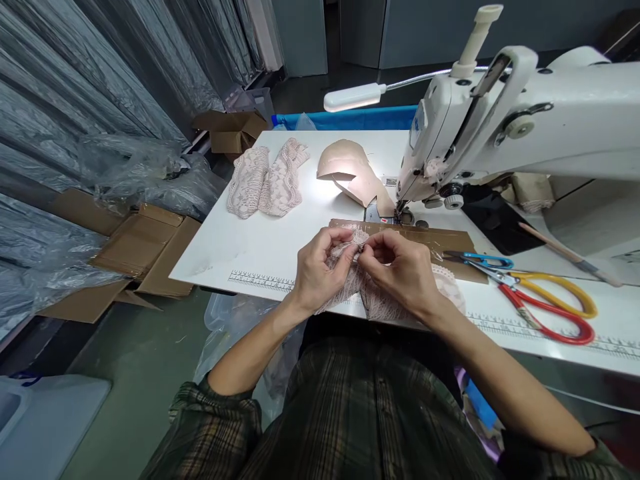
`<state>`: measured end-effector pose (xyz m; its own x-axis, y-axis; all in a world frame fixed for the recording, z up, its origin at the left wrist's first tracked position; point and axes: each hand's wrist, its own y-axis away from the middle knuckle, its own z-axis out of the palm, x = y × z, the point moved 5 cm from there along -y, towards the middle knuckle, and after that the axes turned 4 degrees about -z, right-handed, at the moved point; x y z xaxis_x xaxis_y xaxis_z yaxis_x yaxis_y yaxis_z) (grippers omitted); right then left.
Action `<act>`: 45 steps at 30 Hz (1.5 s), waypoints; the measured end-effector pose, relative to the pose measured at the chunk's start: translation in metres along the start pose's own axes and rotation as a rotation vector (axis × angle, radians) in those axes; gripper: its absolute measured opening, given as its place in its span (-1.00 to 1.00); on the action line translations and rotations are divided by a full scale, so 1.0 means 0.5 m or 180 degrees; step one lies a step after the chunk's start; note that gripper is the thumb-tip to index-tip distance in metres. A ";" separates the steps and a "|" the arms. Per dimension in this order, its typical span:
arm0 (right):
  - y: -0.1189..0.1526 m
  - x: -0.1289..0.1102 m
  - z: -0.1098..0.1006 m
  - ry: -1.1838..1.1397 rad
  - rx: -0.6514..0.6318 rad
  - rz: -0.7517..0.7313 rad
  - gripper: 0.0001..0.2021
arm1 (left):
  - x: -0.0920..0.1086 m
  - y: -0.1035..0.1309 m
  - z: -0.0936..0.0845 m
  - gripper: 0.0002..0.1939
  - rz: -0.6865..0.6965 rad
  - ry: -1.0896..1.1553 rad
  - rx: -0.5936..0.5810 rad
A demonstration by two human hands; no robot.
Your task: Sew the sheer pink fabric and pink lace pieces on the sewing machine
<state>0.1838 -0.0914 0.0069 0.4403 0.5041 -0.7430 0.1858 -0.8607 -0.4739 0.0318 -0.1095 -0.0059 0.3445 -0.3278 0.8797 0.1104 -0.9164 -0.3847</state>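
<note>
Pale pink lace fabric (385, 301) is gathered at the table's front edge and hangs slightly over it. My left hand (325, 267) pinches its upper end between thumb and fingers. Close beside it, my right hand (400, 270) has thumb and forefinger pressed together on the same lace, the fingertips nearly touching those of my left. Beneath and behind the hands lies a brown strip (440, 240). Two folded lace pieces (267, 180) rest at the back left of the white table (215, 247). A beige cut piece (350, 167) sits left of the needle.
A white sewing machine (500, 127) with a lamp (353, 98) stands at the right. Blue snips (487, 260) and scissors with red and yellow handles (555, 307) lie right of my hands. Cardboard boxes (145, 247) are on the floor at left.
</note>
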 end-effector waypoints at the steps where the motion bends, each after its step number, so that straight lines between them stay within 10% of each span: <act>1: 0.001 0.001 0.000 -0.0012 -0.0004 -0.0045 -0.93 | -0.003 -0.001 0.001 -0.80 -0.0031 0.0039 0.0000; 13: 0.007 -0.015 -0.001 -0.0192 -0.0084 -0.0343 -0.91 | -0.024 -0.005 -0.005 -0.79 -0.0570 0.0931 0.0013; 40: -0.020 0.036 0.056 -0.2194 -0.0970 0.2227 -0.68 | -0.045 0.015 0.003 -0.68 -0.1536 0.2379 -0.0107; 45: -0.016 0.043 0.034 -0.1553 -0.0443 0.1717 -0.75 | -0.044 0.017 0.001 -0.72 -0.1491 0.2307 0.0103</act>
<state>0.1767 -0.0724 -0.0135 0.0675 -0.0453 -0.9967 0.1779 -0.9824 0.0567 0.0259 -0.1101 -0.0287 -0.4217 0.0064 0.9067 0.1227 -0.9904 0.0641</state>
